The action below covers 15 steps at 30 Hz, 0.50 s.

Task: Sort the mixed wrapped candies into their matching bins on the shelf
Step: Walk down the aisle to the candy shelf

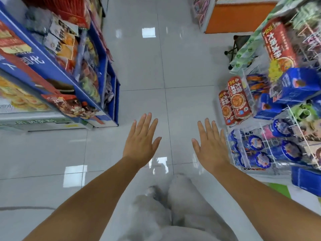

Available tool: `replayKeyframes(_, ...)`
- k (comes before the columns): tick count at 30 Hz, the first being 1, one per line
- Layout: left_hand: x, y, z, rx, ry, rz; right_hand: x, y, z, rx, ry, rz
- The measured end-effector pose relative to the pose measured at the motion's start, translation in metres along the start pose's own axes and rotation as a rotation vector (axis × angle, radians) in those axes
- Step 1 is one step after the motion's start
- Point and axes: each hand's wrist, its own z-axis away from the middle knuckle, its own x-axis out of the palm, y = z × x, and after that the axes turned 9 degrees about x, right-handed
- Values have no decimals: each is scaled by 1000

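My left hand (141, 139) and my right hand (211, 144) are stretched out in front of me over the shop floor, palms down, fingers straight and spread. Neither hand holds or touches anything. Wrapped candies and candy bins do not show clearly in this view. A blue shelf unit (111, 80) packed with blurred snack packets stands to the left of my left hand. A white wire rack (260, 145) with blue tubs stands just right of my right hand.
A glossy white tiled aisle (161, 66) runs ahead between the shelves. An orange counter (238, 18) and a small black stool (234, 47) stand at the far right. A white freezer chest (34, 122) sits at the left. My grey trousers and shoe (156, 193) are below.
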Motion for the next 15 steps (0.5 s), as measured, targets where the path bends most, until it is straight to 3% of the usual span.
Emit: replayKeyframes(15, -54, -93, -336, 26, -25, 19, -86, 22, -337, -18, -13, 80)
